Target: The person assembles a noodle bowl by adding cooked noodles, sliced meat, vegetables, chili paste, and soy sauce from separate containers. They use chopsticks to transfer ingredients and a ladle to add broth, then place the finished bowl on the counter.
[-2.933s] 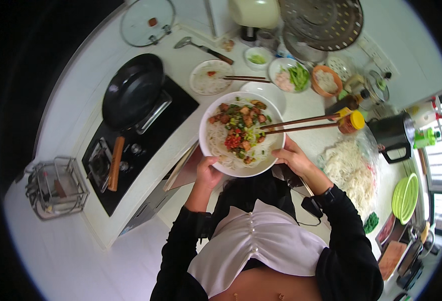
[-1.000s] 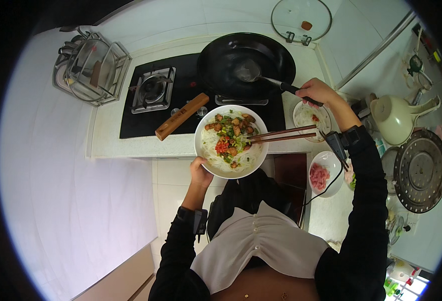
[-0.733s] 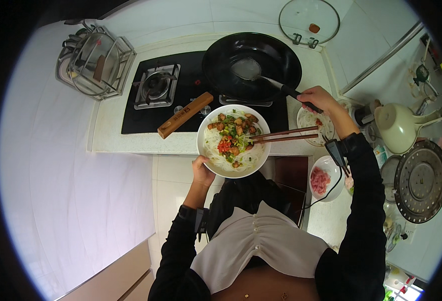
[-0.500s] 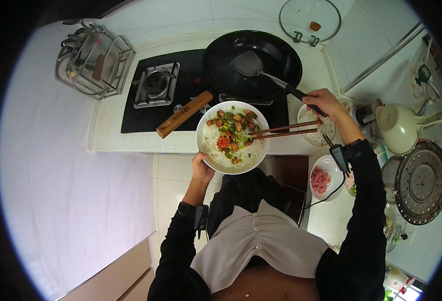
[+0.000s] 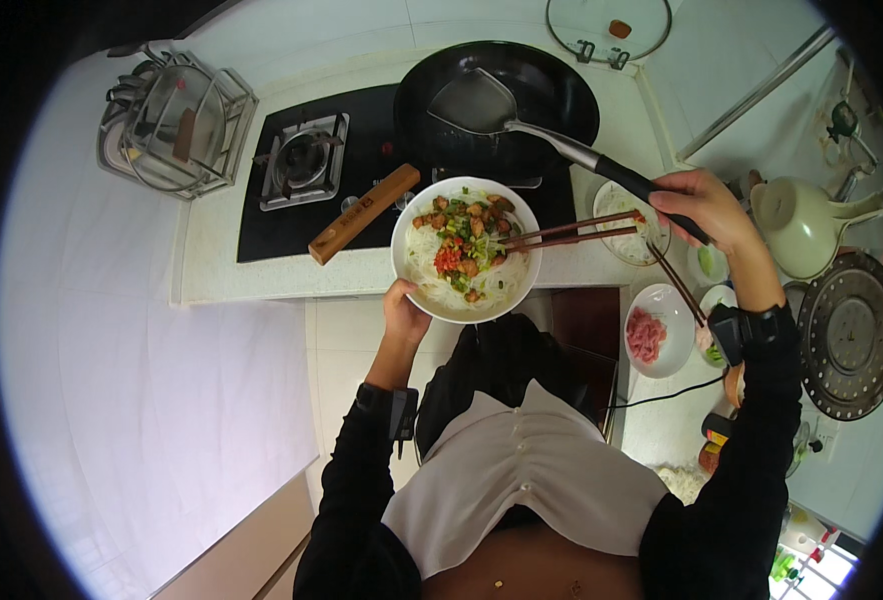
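My left hand [image 5: 404, 312] grips the rim of a white bowl [image 5: 397, 262] from its near left side. White noodles [image 5: 431, 280] fill the bowl, topped with browned cubes, chopped green onion and red chopped chilli. A pair of brown chopsticks [image 5: 571, 237] lies with its tips in the noodles and sticks out to the right. Closed round the black handle of a metal wok spatula [image 5: 551, 138], my right hand [image 5: 703, 207] is over the right counter. The spatula's wide blade is above the black wok [image 5: 561, 95]; whether it touches the wok cannot be told.
The wok's wooden handle [image 5: 364, 214] points toward me, left of the bowl. Beyond it is a bare gas burner [image 5: 302, 160]. On the right counter stand a noodle bowl [image 5: 611, 200], a bowl of sliced raw meat [image 5: 646, 335] and more chopsticks [image 5: 676, 283]. A glass lid [image 5: 609, 25] leans behind.
My right hand has moved to the right, and the spatula has risen, its blade shifting left and away from me. The left hand still holds the bowl, slightly farther from me.
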`<state>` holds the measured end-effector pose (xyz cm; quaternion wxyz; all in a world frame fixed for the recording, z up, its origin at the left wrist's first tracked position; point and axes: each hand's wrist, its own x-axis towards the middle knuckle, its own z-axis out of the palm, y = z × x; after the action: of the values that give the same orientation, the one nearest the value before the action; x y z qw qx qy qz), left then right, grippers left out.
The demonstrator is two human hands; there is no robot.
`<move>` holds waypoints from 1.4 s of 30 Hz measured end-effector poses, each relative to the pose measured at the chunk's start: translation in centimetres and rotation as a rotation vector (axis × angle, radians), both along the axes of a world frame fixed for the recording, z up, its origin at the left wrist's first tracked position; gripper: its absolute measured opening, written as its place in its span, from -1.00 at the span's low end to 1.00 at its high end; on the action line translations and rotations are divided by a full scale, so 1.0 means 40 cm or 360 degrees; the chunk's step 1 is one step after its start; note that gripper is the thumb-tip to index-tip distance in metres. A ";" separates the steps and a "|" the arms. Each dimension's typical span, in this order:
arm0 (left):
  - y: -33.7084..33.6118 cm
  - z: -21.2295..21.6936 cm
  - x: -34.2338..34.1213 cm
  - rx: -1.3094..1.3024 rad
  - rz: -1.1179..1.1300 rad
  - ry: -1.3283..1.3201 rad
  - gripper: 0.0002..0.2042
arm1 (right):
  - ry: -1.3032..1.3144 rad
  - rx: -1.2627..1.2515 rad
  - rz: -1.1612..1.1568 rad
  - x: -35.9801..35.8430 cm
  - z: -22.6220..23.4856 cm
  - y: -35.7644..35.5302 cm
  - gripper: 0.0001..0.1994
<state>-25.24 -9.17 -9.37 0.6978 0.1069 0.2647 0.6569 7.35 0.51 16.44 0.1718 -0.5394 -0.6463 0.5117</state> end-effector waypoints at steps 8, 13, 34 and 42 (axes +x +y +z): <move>0.008 0.015 -0.009 -0.0016 -0.0069 0.0037 -0.42 | -0.0056 -0.0208 0.0034 0.038 0.001 -0.150 -0.76; 0.005 0.024 -0.012 -0.0034 -0.0084 0.0036 -0.45 | -0.0197 0.0108 0.0081 0.041 -0.016 -0.243 -0.76; 0.018 0.024 -0.057 0.0026 -0.0457 0.0033 -0.45 | 0.0065 -0.0189 -0.0709 0.041 0.050 -0.508 -0.74; 0.079 0.022 -0.062 -0.0250 -0.0724 0.0029 -0.46 | 0.0375 -0.0265 -0.0878 -0.023 0.061 -0.573 -0.73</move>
<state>-27.73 -6.00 -8.50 0.8316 0.1152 0.2904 0.4591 6.43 -22.39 18.89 0.3333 -0.6436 -0.4070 0.5560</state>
